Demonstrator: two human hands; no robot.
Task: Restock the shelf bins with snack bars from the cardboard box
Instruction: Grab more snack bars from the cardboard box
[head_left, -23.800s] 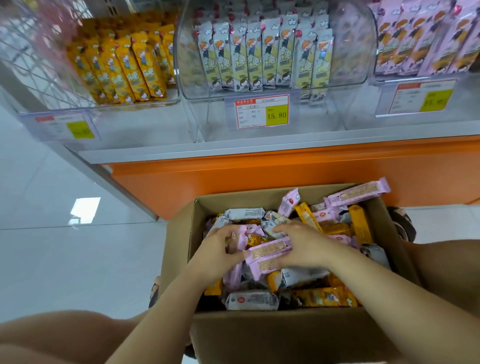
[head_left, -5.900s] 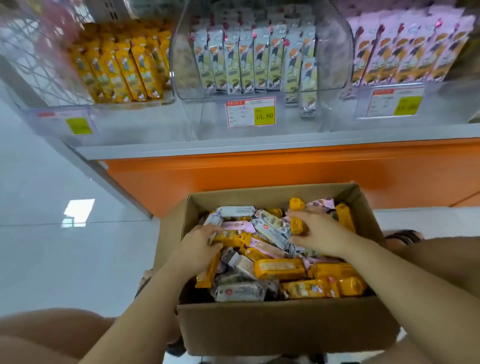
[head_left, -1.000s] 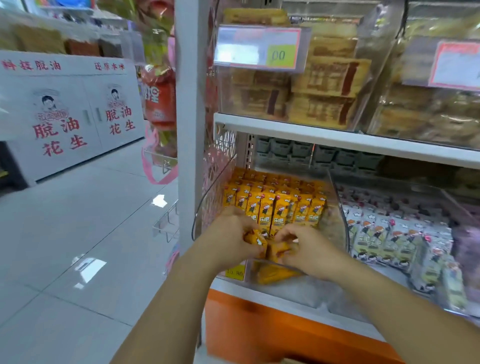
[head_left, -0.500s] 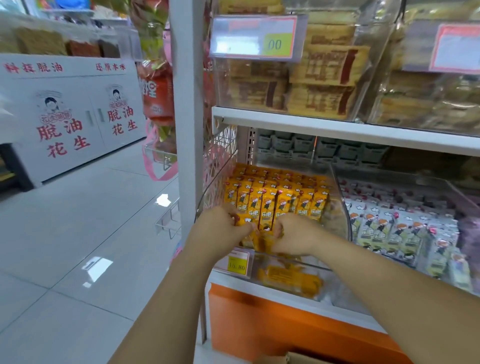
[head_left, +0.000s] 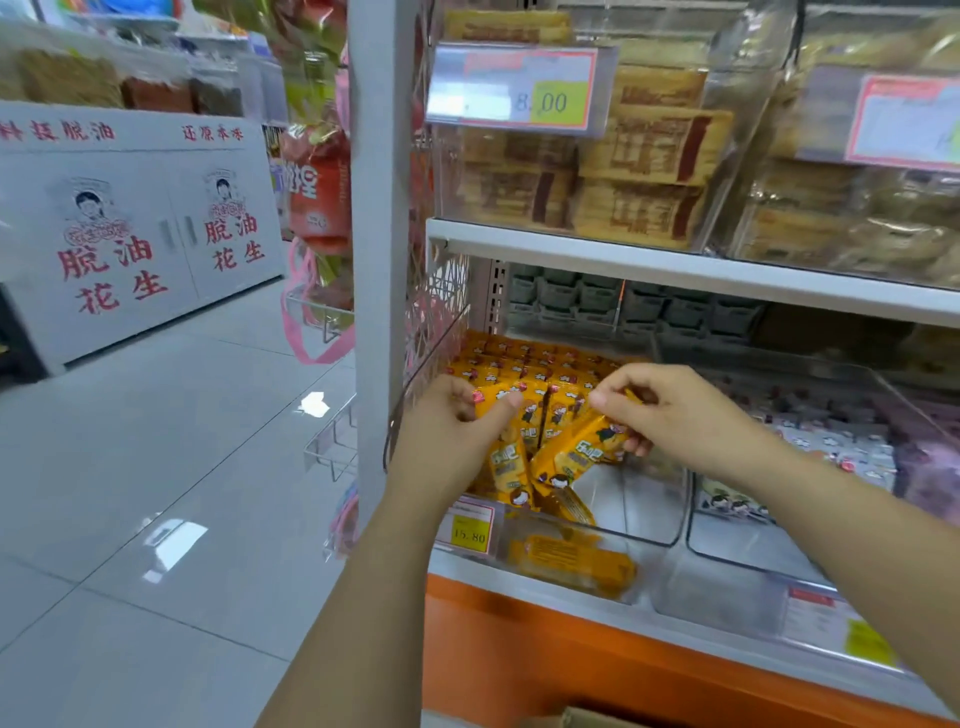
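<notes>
Snack bars (head_left: 576, 452) in yellow wrappers were pinched, one in our left hand (head_left: 447, 447) and one in our right hand (head_left: 685, 415), over the near end of the clear shelf bin (head_left: 631, 501). We judged them light, slick, crushable: grip mid-length, gently.

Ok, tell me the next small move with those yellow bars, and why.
The left hand pinches one yellow bar, the right hand a tilted bar, both over the clear bin front, where bare space shows ahead of the standing yellow rows. So probably: lower both and stand them upright there.
</notes>
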